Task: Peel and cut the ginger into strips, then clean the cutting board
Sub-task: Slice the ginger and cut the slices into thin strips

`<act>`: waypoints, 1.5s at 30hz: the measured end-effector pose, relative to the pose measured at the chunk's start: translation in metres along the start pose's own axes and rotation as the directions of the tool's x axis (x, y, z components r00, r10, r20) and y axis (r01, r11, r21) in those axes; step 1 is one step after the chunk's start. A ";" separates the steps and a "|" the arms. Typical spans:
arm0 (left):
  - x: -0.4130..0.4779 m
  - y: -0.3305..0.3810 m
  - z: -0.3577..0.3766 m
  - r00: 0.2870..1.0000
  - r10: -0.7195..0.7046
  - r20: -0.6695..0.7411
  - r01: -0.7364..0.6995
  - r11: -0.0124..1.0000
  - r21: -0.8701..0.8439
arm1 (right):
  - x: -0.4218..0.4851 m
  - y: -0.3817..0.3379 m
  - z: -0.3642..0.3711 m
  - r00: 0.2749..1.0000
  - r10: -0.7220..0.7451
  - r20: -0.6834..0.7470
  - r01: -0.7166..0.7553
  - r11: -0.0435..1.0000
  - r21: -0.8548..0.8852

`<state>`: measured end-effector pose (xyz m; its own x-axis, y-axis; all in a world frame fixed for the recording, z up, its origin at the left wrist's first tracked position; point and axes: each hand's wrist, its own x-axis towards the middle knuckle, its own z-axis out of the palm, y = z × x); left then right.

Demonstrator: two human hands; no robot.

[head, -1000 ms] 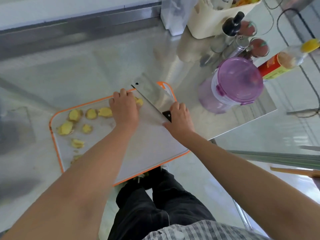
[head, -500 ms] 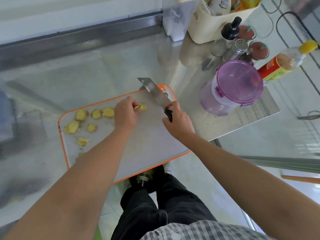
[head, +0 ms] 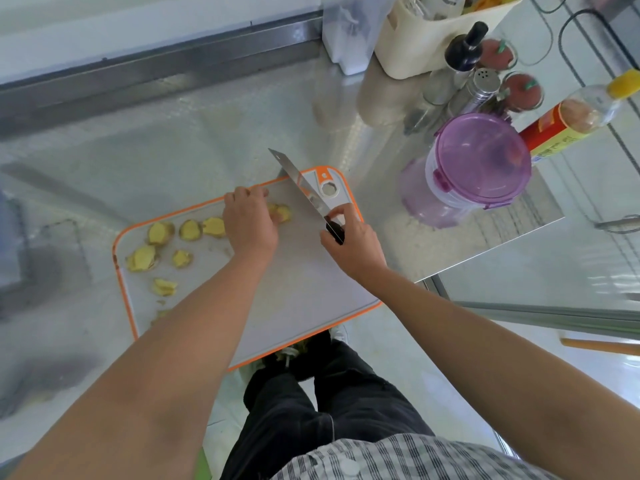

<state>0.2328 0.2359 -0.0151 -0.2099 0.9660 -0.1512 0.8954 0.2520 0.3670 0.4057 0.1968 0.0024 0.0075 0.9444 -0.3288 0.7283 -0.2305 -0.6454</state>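
A white cutting board (head: 298, 292) with an orange rim lies on the steel counter. Several yellow ginger slices (head: 166, 244) are scattered over its left part. My left hand (head: 249, 223) presses curled fingers on a small ginger piece (head: 283, 212) near the board's far edge. My right hand (head: 349, 240) grips the black handle of a cleaver (head: 298, 181), whose blade is tilted up on edge to the right of that ginger piece, its tip over the board's far rim.
A purple lidded container (head: 478, 164) stands right of the board. Behind it are spice shakers (head: 478, 88), a dark-capped bottle (head: 464, 50), a cream bin (head: 433, 36) and a red-labelled bottle (head: 571, 119). The counter edge runs close on the right.
The cleaver has turned from lying broad beside my left hand to standing on edge, away to the right. My left hand has slid back, uncovering the ginger piece.
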 end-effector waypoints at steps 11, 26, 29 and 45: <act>0.003 0.000 0.001 0.980 0.189 0.060 -0.196 0.968 0.157 | 0.003 0.003 0.004 1.000 0.000 0.028 0.000 1.000 0.003; -0.063 -0.009 -0.002 0.957 -0.105 0.270 0.209 0.895 -0.394 | -0.025 -0.004 0.003 0.995 -0.090 0.053 0.094 0.992 -0.083; -0.087 -0.018 0.005 0.957 -0.172 0.233 0.257 0.876 -0.408 | -0.037 -0.002 0.004 0.989 -0.134 0.065 0.145 0.968 -0.207; -0.113 -0.017 0.017 0.947 -0.317 0.043 0.303 0.843 -0.444 | -0.068 0.004 0.012 0.955 -0.275 0.112 0.297 0.870 -0.393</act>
<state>0.2479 0.1219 -0.0202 -0.4662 0.8326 -0.2991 0.5174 0.5308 0.6712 0.3996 0.1291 0.0139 -0.2696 0.9390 -0.2135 0.9056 0.1718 -0.3879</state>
